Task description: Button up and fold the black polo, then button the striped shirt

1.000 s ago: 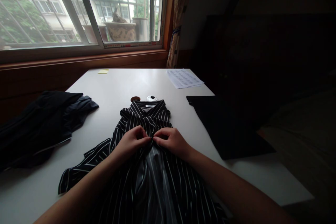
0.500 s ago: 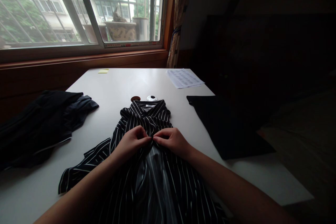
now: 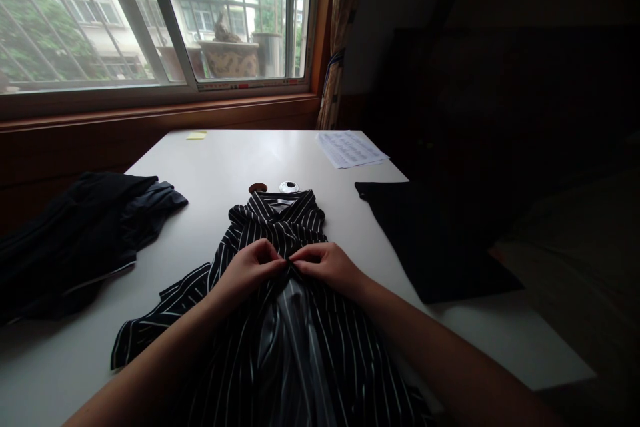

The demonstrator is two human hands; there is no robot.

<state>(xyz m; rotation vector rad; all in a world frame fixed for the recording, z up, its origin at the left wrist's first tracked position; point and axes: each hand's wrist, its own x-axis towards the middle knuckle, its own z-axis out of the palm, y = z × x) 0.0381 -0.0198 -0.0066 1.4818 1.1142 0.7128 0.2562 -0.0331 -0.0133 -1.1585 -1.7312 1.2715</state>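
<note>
A black shirt with white stripes [image 3: 345,347] lies face up on the white table, its collar [image 3: 257,203] pointing toward the window. Below the pinch its front hangs apart and shows the greyish inside; above, the front edges meet. My left hand [image 3: 255,263] pinches the left front edge between thumb and forefinger. Opposite it, my right hand [image 3: 327,265] pinches the other front edge, fingertips almost touching those of the left. Any button between the fingertips is too small to make out. One striped sleeve [image 3: 150,327] spreads out to the left.
Dark clothing [image 3: 85,240] is heaped on the left of the white table [image 3: 225,160]. A folded black cloth [image 3: 430,247] lies along the right edge. Beyond the collar sit a brown disc [image 3: 258,188] and a silvery round object [image 3: 289,187]. Printed sheets [image 3: 351,149] and a yellow note [image 3: 197,135] lie farther back.
Both hands have shifted very slightly up and to the left, still pinching the shirt front at the same spot. Everything else lies as before.
</note>
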